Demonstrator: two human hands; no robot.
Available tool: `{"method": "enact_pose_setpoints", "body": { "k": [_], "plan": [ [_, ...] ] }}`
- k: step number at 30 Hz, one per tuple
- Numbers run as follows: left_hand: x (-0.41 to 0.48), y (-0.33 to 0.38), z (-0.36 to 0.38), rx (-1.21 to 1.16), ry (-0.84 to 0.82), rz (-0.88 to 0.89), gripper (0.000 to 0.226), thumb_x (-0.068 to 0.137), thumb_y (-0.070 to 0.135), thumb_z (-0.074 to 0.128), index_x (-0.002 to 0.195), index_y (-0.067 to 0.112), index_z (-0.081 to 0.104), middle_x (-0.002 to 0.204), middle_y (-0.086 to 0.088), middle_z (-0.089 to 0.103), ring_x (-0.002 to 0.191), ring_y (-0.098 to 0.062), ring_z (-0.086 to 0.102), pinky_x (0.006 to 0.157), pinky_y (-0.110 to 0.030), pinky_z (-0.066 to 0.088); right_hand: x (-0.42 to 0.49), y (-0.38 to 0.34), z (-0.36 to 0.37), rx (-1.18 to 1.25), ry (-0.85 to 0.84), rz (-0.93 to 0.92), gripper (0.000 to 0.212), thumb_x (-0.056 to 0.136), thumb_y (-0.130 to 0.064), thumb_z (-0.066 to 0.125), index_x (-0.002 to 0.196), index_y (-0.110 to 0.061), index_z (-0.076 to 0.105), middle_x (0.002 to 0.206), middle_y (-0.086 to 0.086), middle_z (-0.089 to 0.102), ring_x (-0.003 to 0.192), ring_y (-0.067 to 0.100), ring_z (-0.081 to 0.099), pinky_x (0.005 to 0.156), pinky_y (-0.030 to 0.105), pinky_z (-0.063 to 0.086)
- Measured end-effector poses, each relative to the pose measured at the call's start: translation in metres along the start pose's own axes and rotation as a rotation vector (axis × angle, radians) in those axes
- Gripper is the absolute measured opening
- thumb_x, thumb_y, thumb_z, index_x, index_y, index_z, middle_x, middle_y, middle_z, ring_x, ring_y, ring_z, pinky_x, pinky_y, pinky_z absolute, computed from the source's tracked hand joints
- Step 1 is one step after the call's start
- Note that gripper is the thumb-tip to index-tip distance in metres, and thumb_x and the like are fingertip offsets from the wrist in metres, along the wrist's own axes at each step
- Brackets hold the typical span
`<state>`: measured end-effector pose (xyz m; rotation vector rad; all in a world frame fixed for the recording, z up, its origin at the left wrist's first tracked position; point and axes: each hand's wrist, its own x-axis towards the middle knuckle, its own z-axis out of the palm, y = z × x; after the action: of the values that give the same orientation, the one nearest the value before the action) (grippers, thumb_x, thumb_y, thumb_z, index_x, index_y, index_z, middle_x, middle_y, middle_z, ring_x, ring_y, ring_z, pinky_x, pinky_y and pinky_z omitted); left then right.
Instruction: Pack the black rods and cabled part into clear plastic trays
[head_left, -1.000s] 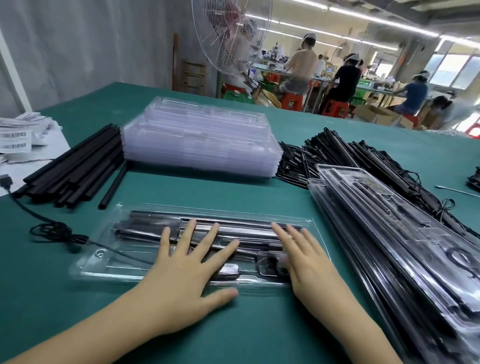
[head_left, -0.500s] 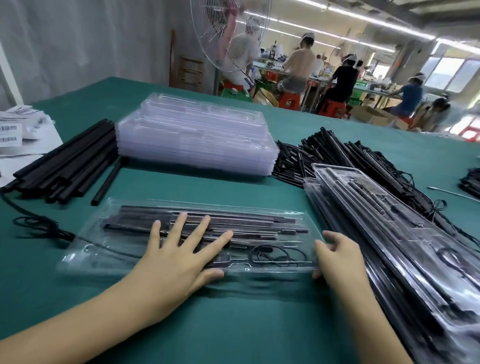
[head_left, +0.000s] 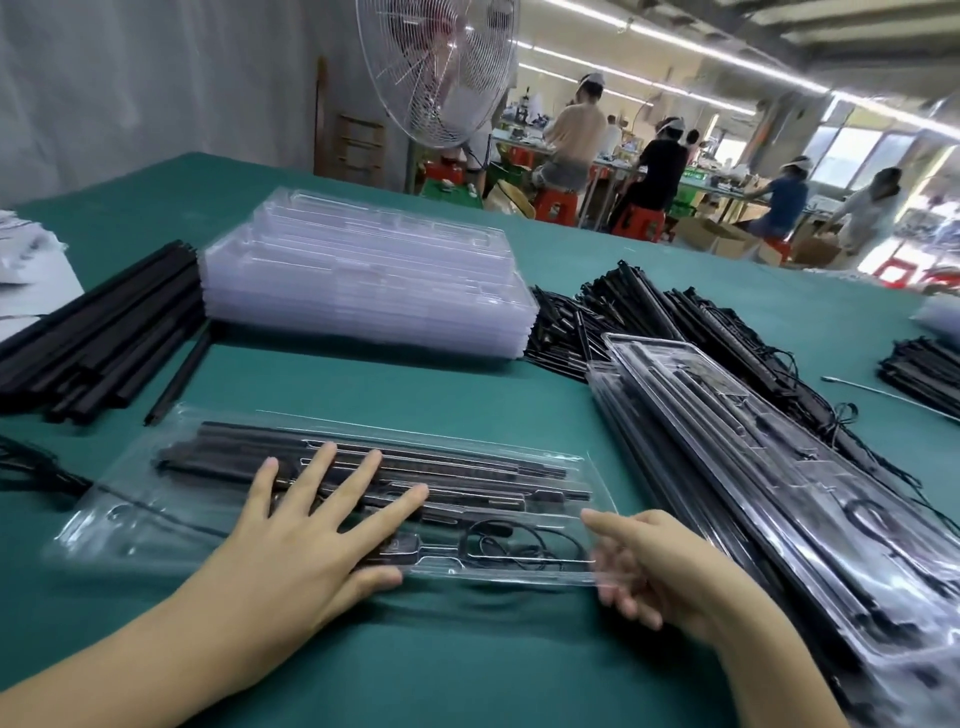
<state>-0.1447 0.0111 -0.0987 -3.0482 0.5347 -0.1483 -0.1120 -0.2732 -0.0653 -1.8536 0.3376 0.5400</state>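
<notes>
Neatly filled clear tray (rods, cable)

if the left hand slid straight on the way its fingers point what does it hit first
Likely the stack of empty clear trays, near its right end. The left hand lies flat on the filled tray, fingers aimed forward-right; beyond that tray only green table shows. Depth is unclear.

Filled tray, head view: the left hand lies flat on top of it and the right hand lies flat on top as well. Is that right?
Not quite. In the head view the left hand does lie flat on the filled tray, but the right hand grips the tray's right end, thumb on top and fingers curled underneath.
</notes>
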Motion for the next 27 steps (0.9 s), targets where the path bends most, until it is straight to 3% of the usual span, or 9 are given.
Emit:
{"method": "enact_pose_setpoints", "body": {
  "k": [4, 8, 16, 27],
  "plan": [
    [-0.001, -0.005, -0.001, 0.007, 0.009, 0.008, 0.057, 0.098, 0.056, 0.004, 0.133, 0.03, 0.041, 0.124, -0.014, 0.063, 0.106, -0.046, 0.061, 0.074, -0.065, 0.049, -0.005, 0.0, -0.003, 0.074, -0.114, 0.014, 0.039, 0.091, -0.028, 0.052, 0.058, -0.007, 0.051, 0.046, 0.013, 0.052, 0.027, 0.014, 0.041, 0.026, 0.014, 0.027],
    [-0.001, -0.012, -0.004, 0.007, 0.043, -0.002, 0.057, 0.098, 0.057, 0.005, 0.132, 0.03, 0.042, 0.125, -0.014, 0.062, 0.106, -0.046, 0.061, 0.075, -0.064, 0.049, -0.008, -0.003, 0.0, 0.24, -0.209, -0.047, 0.029, 0.078, -0.017, 0.057, 0.05, -0.011, 0.056, 0.049, 0.013, 0.053, 0.031, 0.015, 0.045, 0.028, 0.015, 0.032],
    [-0.001, -0.026, 0.002, 0.07, 0.032, 0.019, 0.057, 0.097, 0.059, 0.006, 0.135, 0.033, 0.041, 0.127, -0.014, 0.061, 0.108, -0.047, 0.059, 0.076, -0.065, 0.048, -0.003, 0.007, 0.014, 0.117, -0.143, -0.068, 0.03, 0.095, -0.014, 0.048, 0.066, -0.006, 0.05, 0.048, 0.011, 0.054, 0.03, 0.013, 0.044, 0.028, 0.012, 0.02],
    [-0.001, -0.033, 0.006, 0.082, 0.06, 0.042, 0.059, 0.096, 0.061, 0.008, 0.14, 0.033, 0.035, 0.13, -0.013, 0.059, 0.112, -0.045, 0.058, 0.078, -0.064, 0.047, -0.008, 0.005, 0.021, 0.209, -0.083, -0.101, 0.033, 0.088, -0.011, 0.054, 0.055, -0.007, 0.053, 0.044, 0.014, 0.05, 0.024, 0.014, 0.038, 0.027, 0.01, 0.015]
  ]
}}
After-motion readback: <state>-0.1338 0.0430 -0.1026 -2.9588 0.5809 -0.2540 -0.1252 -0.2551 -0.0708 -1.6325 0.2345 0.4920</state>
